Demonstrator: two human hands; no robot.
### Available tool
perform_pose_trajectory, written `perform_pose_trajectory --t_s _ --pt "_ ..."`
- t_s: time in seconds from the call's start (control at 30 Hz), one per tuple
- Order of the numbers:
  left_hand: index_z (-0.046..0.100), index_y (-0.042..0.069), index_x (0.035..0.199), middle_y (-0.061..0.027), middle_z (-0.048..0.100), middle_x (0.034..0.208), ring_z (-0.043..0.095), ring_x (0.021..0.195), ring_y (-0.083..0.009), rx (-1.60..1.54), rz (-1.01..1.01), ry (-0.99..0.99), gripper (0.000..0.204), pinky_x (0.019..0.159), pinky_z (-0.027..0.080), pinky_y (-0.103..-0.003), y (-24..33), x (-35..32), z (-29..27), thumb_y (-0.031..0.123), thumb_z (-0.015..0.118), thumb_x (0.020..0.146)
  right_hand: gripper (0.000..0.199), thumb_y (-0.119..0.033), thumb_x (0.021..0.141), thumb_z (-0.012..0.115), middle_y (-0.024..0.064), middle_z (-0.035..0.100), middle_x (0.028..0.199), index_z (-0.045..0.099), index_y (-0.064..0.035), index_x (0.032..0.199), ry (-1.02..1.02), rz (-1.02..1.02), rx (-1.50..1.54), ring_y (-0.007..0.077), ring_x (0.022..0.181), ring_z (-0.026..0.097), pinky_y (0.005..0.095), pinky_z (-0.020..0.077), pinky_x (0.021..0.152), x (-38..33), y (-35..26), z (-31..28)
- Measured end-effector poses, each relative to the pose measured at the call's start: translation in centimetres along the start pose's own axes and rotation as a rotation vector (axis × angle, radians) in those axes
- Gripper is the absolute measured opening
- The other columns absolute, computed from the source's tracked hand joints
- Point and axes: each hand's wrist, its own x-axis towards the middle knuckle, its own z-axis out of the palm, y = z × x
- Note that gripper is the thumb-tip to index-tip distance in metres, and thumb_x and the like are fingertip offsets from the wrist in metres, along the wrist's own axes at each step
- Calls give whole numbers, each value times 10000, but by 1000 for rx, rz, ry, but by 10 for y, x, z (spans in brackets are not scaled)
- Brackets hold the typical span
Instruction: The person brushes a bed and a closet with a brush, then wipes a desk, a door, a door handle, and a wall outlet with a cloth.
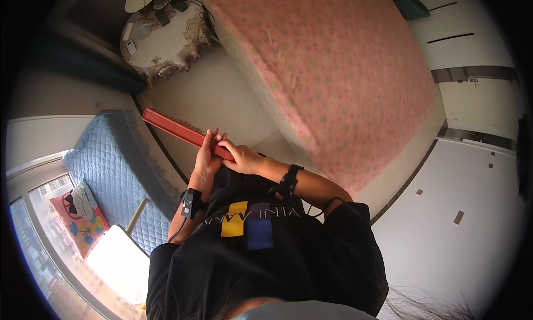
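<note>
A long flat red bar [177,129] reaches from my hands toward the upper left, its far end above the floor near the blue padded seat. My left hand [206,159] is wrapped around the bar's near end from the left. My right hand [242,158] closes on the same end from the right, fingers over the top. Each wrist carries a black strap with a small device. My black shirt fills the lower middle of the picture.
A bed with a pink patterned cover [333,64] lies to the right. A round side table [164,36] with a lamp and small items stands at the upper left. The blue quilted seat [114,164] with a cartoon cushion [80,214] runs along a window at left.
</note>
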Motion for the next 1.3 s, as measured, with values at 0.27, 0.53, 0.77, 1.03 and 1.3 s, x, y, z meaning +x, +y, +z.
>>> perform_pose_trajectory --t_s 0.27,0.53,0.77,1.03,1.3 --pt "383 -5 1249 -209 525 1145 529 1045 -285 426 -328 183 530 873 448 -376 17 84 42 354 527 887 506 -170 803 627 209 608 943 382 -63 1233 605 389 6 332 852 616 379 480 715 10 119 -121" --pt "478 -7 1168 -177 591 1052 586 941 -266 498 -152 350 411 799 486 -347 52 166 31 301 510 898 526 -203 829 582 211 619 875 359 -111 1297 1229 686 -126 344 749 622 409 487 642 13 328 -280" --pt "487 -6 1162 -161 602 1031 599 908 -244 559 -159 487 379 768 494 -322 59 224 70 267 506 900 625 -179 852 522 215 611 800 224 -133 1400 494 664 -144 383 694 581 440 464 614 116 368 -224" --pt "486 -1 1161 -136 604 986 601 876 -221 660 -157 419 374 763 496 -302 68 286 124 276 490 910 600 -210 838 542 182 621 828 288 -231 1381 -61 331 -151 340 729 599 427 469 647 161 329 -256" --pt "512 6 1110 -137 607 975 601 857 -213 735 -203 351 335 759 493 -310 101 335 144 269 495 904 525 -167 836 564 162 605 787 373 -121 1323 848 709 -174 255 613 584 338 453 550 186 378 -385"
